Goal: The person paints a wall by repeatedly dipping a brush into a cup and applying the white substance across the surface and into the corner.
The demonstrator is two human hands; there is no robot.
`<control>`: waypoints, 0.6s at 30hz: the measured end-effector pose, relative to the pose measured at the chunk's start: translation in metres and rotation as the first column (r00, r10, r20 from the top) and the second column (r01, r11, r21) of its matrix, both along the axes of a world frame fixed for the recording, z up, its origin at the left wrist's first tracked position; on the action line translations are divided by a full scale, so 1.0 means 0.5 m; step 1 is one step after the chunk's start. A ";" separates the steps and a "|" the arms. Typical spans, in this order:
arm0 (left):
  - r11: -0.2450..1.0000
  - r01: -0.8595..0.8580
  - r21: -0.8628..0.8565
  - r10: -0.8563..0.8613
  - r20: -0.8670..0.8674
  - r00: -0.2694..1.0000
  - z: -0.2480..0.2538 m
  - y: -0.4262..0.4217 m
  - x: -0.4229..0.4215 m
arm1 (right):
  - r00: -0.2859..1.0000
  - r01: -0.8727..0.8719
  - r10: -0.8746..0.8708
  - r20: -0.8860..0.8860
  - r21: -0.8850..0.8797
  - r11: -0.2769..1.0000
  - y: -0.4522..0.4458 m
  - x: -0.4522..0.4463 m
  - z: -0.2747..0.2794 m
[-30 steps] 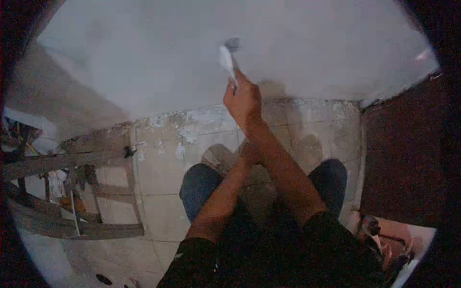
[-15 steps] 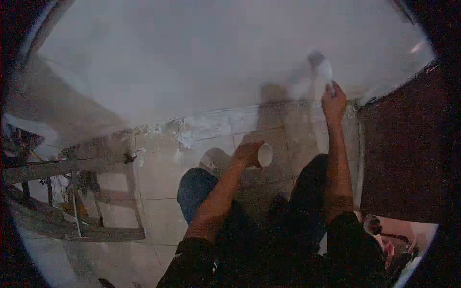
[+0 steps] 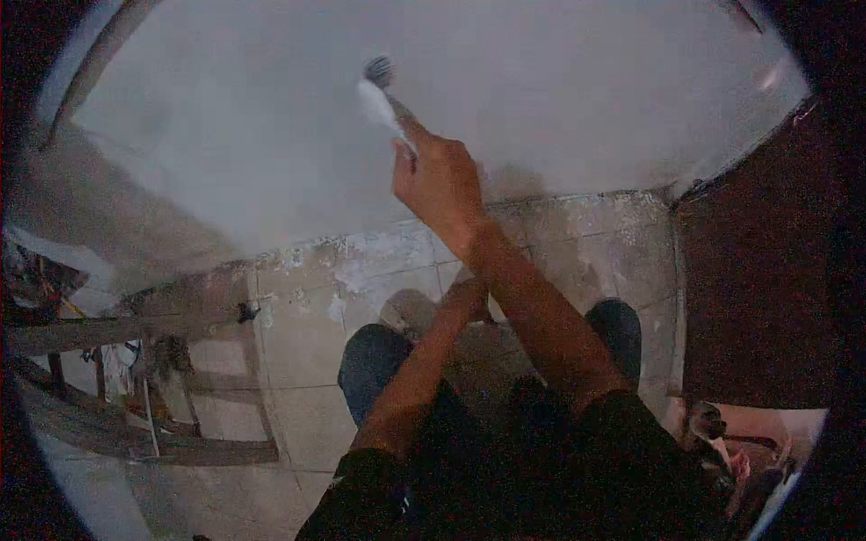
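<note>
My right hand point(image 3: 442, 180) is closed around the handle of what looks like a paintbrush point(image 3: 377, 97), with a white body and a dark, streaky tip. Motion blurs the tool a little, and its tip is at or close to the pale wall point(image 3: 271, 108); contact cannot be made out. Lower down, my left hand point(image 3: 469, 298) is curled beneath my right forearm, which crosses in front of it. The white cup seen in that hand a moment earlier is now hidden behind the forearm.
White splashes mark the tiled floor point(image 3: 307, 352) along the wall's foot. To the left lies a wooden frame point(image 3: 216, 442) with cloth near it. A dark brown panel point(image 3: 758, 298) stands at the right, with assorted items point(image 3: 708, 424) below it. My knees are bent beneath my arms.
My right hand has swept left across the wall with the brush, from the right side toward the middle. Its forearm now covers the cup. My left hand has barely moved.
</note>
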State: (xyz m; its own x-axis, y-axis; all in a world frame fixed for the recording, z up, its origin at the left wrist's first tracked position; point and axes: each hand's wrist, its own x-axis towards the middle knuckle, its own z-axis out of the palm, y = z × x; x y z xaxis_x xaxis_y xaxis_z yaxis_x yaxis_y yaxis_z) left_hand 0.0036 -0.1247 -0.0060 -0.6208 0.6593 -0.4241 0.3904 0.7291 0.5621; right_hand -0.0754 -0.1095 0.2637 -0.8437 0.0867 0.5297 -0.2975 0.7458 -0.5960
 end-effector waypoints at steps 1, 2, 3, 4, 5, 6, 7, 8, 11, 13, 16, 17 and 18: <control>1.000 0.003 -0.001 -0.003 -0.005 1.000 -0.018 0.002 0.001 | 0.997 -0.064 0.064 -0.038 0.008 0.998 -0.008 0.000 0.009; 1.000 0.016 0.016 -0.016 -0.025 1.000 -0.033 0.003 0.001 | 0.997 -0.062 0.063 -0.048 0.008 0.998 0.001 0.004 0.024; 0.999 0.028 0.035 -0.027 -0.047 0.999 -0.053 0.001 0.000 | 0.997 -0.076 0.075 0.015 0.003 0.997 0.019 0.011 0.046; 0.998 0.040 0.053 -0.037 -0.071 0.997 -0.067 -0.003 -0.003 | 0.993 -0.090 0.089 0.075 -0.002 0.996 0.042 0.015 0.062; 0.996 0.053 0.071 -0.046 -0.098 0.994 -0.079 -0.006 -0.007 | 0.997 -0.064 0.061 0.053 0.046 0.997 0.080 0.014 0.067; 0.994 0.068 0.091 -0.056 -0.123 0.991 -0.080 -0.007 -0.009 | 0.999 -0.035 0.032 0.030 0.095 0.995 0.130 0.011 0.070; 0.993 0.068 0.093 -0.055 -0.137 0.989 -0.065 -0.007 -0.012 | 0.998 0.055 -0.055 -0.011 0.084 0.995 0.184 0.003 0.080; 0.995 0.068 0.071 -0.058 -0.133 0.989 -0.044 -0.014 -0.011 | 0.988 0.147 -0.143 -0.053 0.071 0.987 0.238 0.000 0.089; 0.998 0.064 0.011 -0.063 -0.079 0.995 -0.002 -0.020 -0.009 | 0.949 0.315 -0.310 -0.052 0.142 0.939 0.431 0.001 0.102; 0.997 0.070 -0.025 -0.071 -0.031 0.997 0.017 -0.024 -0.015 | 0.904 0.428 -0.418 -0.089 0.174 0.887 0.539 0.016 0.111; 0.998 0.060 -0.019 -0.061 -0.043 0.997 0.035 -0.032 -0.006 | 0.820 0.571 -0.564 -0.097 0.183 0.800 0.659 0.055 0.121; 0.998 0.059 -0.022 -0.060 -0.048 0.997 0.039 -0.033 -0.005 | 0.774 0.631 -0.629 -0.069 0.162 0.759 0.691 0.066 0.120; 0.998 0.056 -0.025 -0.057 -0.053 0.997 0.042 -0.035 -0.006 | 0.761 0.647 -0.644 -0.076 0.162 0.745 0.709 0.072 0.109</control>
